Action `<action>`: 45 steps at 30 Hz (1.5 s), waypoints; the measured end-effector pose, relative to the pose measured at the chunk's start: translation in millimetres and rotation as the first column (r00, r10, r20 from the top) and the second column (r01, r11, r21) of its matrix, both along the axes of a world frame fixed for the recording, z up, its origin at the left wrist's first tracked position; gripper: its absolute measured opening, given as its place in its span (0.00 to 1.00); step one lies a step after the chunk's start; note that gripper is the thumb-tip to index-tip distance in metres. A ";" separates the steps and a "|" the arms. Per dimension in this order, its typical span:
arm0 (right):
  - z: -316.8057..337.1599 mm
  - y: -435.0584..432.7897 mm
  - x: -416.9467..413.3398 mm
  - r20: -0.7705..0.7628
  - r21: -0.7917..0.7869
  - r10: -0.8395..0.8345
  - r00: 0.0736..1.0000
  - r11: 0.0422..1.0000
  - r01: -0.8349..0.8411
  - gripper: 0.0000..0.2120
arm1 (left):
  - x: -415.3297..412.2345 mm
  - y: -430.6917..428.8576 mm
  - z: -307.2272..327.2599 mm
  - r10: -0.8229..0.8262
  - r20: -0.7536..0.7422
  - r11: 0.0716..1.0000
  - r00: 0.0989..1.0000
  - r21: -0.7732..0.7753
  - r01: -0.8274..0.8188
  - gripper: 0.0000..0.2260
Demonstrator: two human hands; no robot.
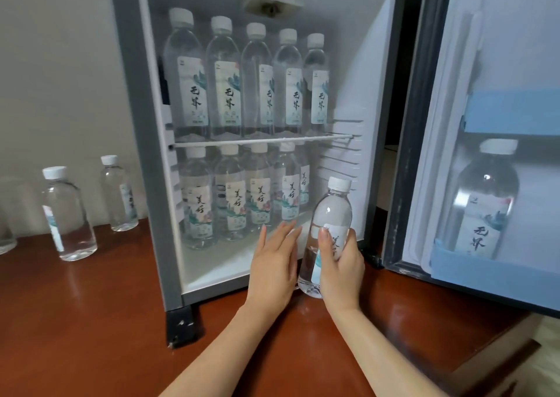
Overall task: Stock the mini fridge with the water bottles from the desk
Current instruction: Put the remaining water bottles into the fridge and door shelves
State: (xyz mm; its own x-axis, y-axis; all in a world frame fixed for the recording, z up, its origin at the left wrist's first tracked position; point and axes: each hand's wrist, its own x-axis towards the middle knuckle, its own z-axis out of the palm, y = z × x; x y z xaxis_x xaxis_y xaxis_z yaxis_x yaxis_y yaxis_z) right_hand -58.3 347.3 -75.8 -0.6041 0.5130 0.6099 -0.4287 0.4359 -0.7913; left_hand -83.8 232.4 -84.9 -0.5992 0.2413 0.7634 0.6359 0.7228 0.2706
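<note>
The mini fridge (pixel 142 160) stands open on the brown desk (pixel 91 321). Several white-capped water bottles fill its upper shelf (pixel 260 140), and several more stand on its floor below. My right hand (pixel 341 268) grips a clear water bottle (pixel 330 212) upright at the fridge's lower right opening. My left hand (pixel 274 268) is flat and open just left of that bottle, fingers pointing into the fridge, holding nothing. Two more bottles stand on the desk at the left, a near bottle (pixel 65 215) and a far bottle (pixel 119 193).
The fridge door (pixel 515 63) hangs open to the right, with one bottle (pixel 481 202) in its lower blue door rack (pixel 485 275). A blurred clear object (pixel 7 230) shows at the far left edge. A wall rises behind the desk.
</note>
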 end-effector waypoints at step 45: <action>4.4 37.7 -58.7 0.151 0.128 0.083 0.985 0.986 -0.103 0.34 | -31.2 46.1 11.2 0.409 0.324 0.870 0.853 -0.419 -0.258 0.46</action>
